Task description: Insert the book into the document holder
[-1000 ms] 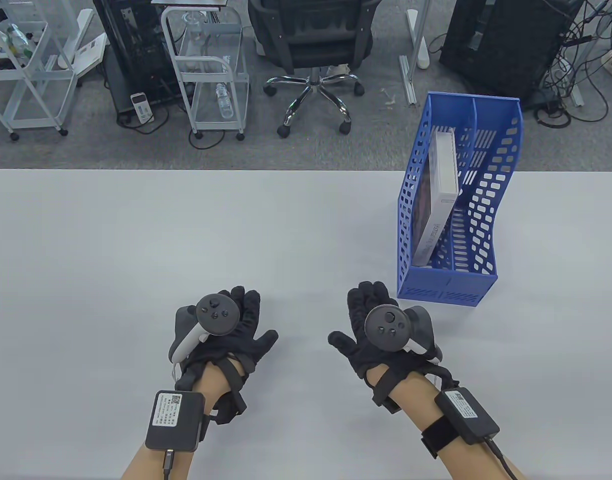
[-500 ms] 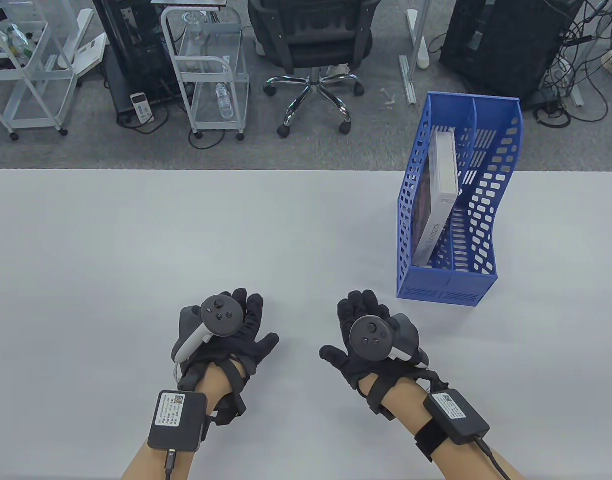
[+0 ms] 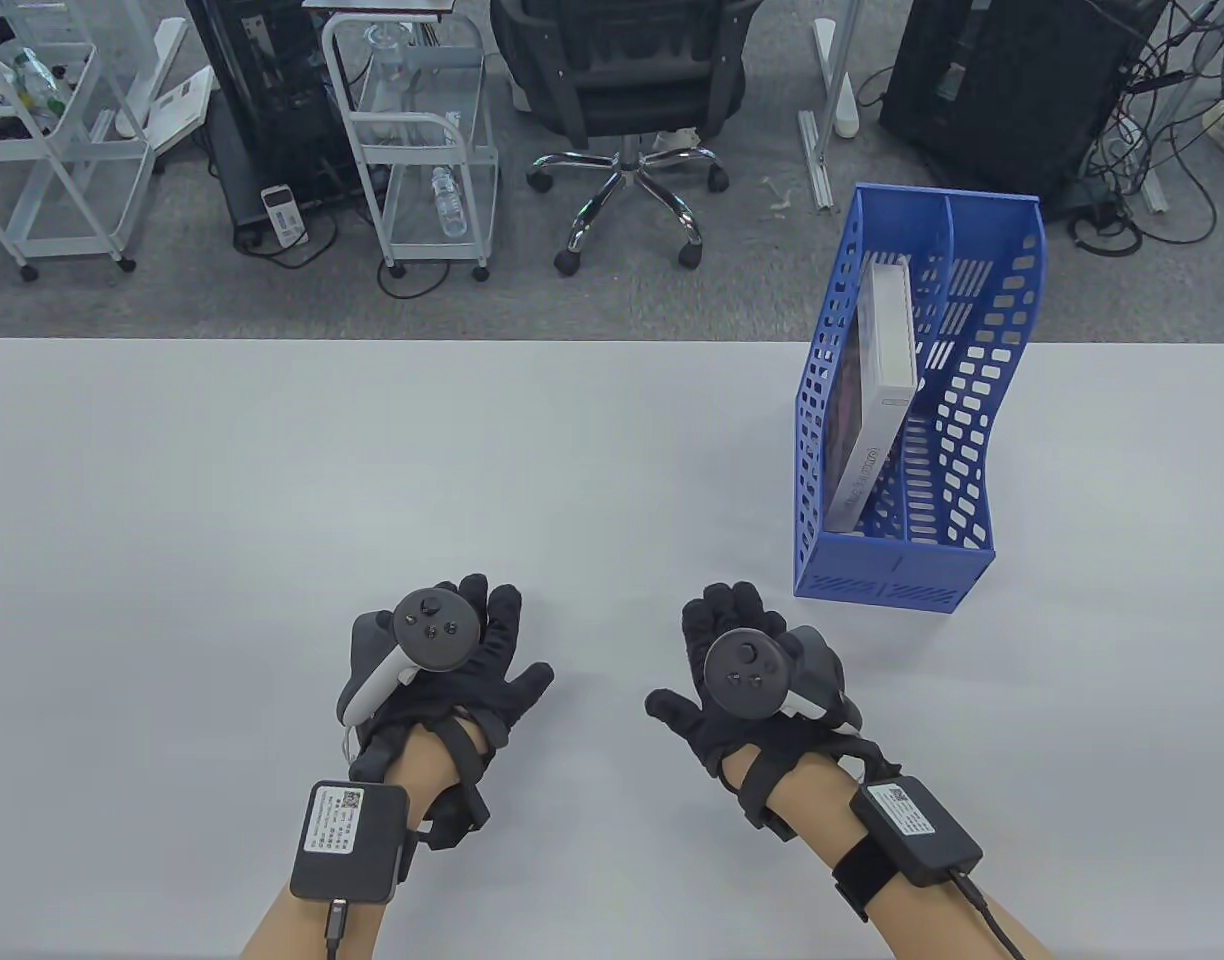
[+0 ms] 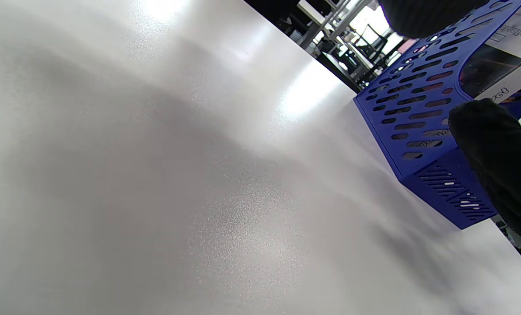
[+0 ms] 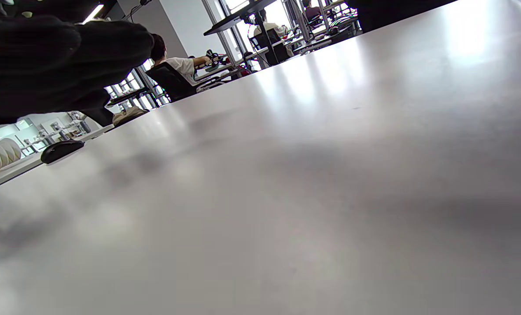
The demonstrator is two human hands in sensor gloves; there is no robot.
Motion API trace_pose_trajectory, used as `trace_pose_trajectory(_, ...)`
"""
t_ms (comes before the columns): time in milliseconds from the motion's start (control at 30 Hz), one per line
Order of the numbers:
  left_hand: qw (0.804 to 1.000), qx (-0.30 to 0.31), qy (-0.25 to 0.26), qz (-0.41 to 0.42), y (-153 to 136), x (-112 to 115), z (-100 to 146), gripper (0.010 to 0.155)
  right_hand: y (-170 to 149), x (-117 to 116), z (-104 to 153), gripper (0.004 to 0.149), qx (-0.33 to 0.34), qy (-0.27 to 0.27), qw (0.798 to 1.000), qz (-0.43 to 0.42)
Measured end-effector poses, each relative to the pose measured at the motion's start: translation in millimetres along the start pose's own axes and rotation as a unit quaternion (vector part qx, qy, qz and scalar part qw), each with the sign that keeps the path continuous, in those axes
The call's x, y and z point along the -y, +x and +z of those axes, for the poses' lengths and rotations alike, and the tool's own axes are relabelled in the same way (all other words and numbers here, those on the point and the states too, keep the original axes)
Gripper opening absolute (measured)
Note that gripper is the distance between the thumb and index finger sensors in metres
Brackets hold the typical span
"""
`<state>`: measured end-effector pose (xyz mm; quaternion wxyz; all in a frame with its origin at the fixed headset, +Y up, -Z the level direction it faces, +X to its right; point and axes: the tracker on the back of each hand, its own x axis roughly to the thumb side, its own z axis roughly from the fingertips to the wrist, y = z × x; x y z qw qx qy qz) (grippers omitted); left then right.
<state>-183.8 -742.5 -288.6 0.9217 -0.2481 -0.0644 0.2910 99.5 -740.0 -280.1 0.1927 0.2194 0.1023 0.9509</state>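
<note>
Two gloved hands lie palm down on a wide pale grey table (image 3: 272, 470), and a blue document holder (image 3: 982, 400) stands on the table's far right part. A white book (image 3: 887, 370) sits inside the holder's left compartment, leaning against the left wall, spine facing up. The holder and book are just as they were half a second ago. The left hand (image 3: 452, 665) rests well to the left of the holder and nearer the viewer, fingers spread flat, holding nothing; it has edged slightly left. The right hand (image 3: 737, 680) lies just in front of the holder's near-left corner, apart from it, fingers loosely spread and empty; it has shifted a touch right and toward the holder.
</note>
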Motion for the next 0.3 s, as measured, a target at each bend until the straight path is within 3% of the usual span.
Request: trace_pose_trajectory(300,1.0,-0.005,-0.004,-0.003,-1.1,0.4,-0.6,0.086,-2.2,-0.8,0.3,0.091,-0.005,0.004,1.0,0.001)
